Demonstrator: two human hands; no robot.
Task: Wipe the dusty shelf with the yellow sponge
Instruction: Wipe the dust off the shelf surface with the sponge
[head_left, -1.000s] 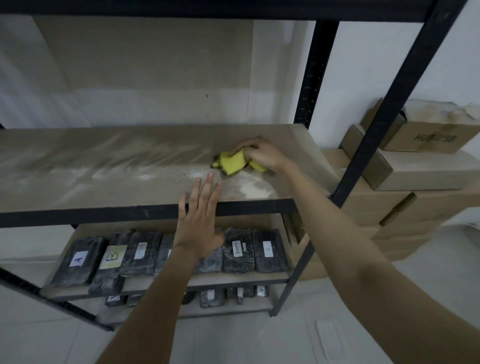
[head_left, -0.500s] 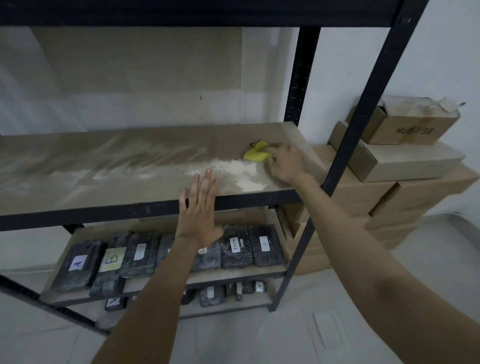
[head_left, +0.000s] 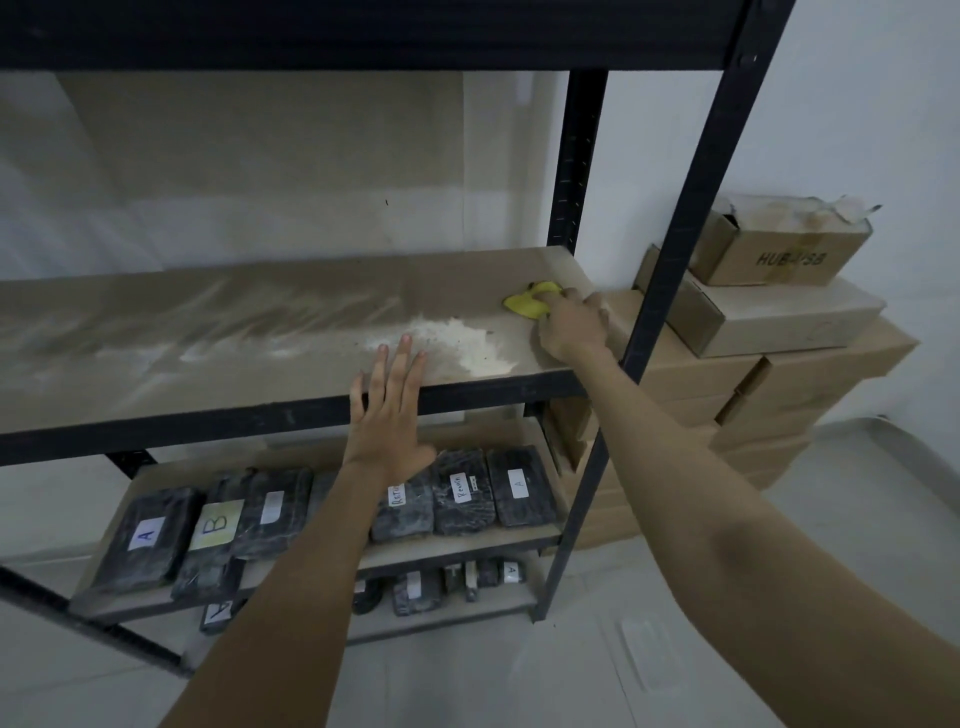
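Moved rightward, yellow sponge (head_left: 531, 303) sits under right hand (head_left: 571, 325) grip.

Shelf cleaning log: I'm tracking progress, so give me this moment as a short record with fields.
shelf: tan board in a black metal rack
sponge: yellow sponge, on the board near its right end
right hand: right hand pressing on the sponge
left hand: left hand open, fingers flat at the front edge
dust: white pile between the hands, streaks to the left
lower shelf: wrapped dark packs with labels
beside rack: stacked cardboard boxes
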